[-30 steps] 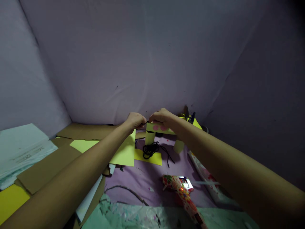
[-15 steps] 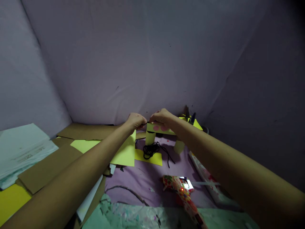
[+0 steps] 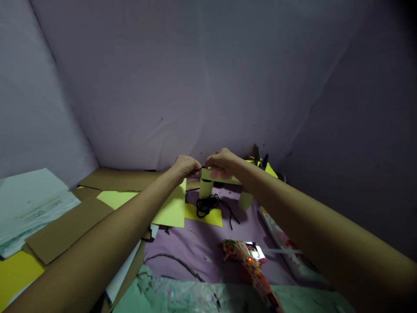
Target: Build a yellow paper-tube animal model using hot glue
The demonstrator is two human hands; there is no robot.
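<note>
Arms (image 3: pixel 130 228) outstretched, left hand (image 3: pixel 187 165) curled, right hand (image 3: pixel 221 159) arched nearby

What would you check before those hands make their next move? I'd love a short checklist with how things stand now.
1. Left hand pinching the dark strand: ok, its fingers look closed on it.
2. Right hand gripping the pink-spotted strip firmly: cannot tell, its fingertips are partly hidden.
3. Black cord untangled: not ok, it lies in a loopy bundle, partly on the yellow paper.
4. Glue gun away from both hands: ok, it lies nearer the viewer on the purple cloth.
5. Glue gun switched off: not ok, probably; its red light glows.
</note>
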